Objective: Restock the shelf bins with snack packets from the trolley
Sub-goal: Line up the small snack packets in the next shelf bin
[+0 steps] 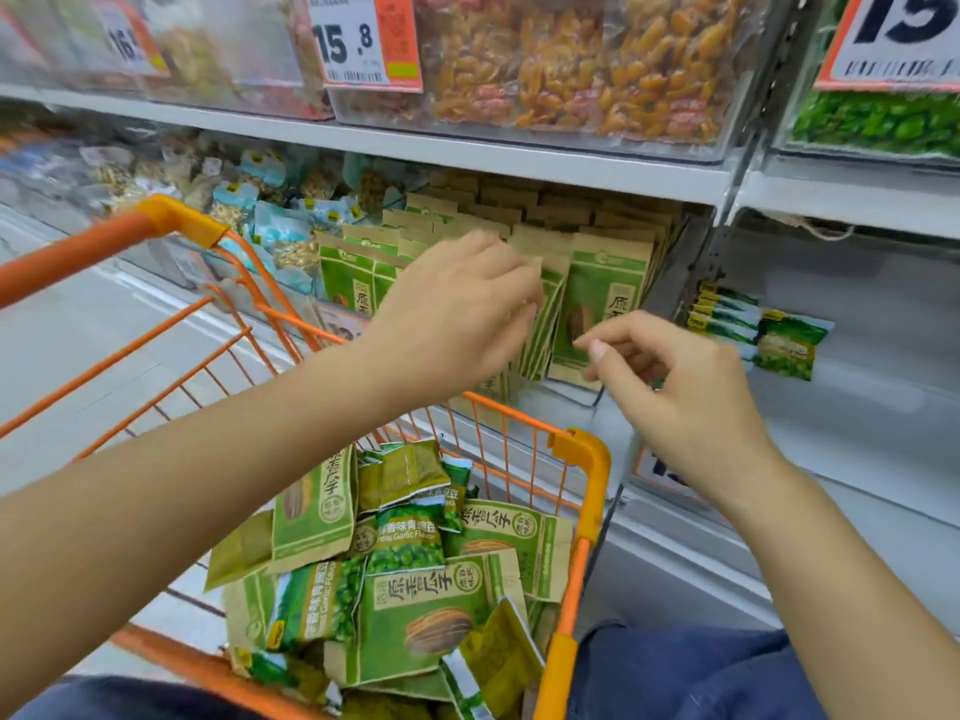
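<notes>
An orange trolley (582,459) in front of me holds a heap of green snack packets (415,569), some with sunflower seeds, some with green peas. Behind it a clear shelf bin (670,283) is packed with upright green and brown sunflower seed packets (605,298). My left hand (457,309) reaches over the trolley and its fingers rest against the front packets in the bin, pressing them; whether it grips one I cannot tell. My right hand (675,376) hovers just right of the bin's front with fingers curled and apart, nothing in it.
A bin (831,387) to the right holds a few green pea packets (784,345). Left bins carry blue nut packets (275,226). The upper shelf has bins of dried fruit (571,70) with price tags (363,39). My knees in blue trousers sit below the trolley.
</notes>
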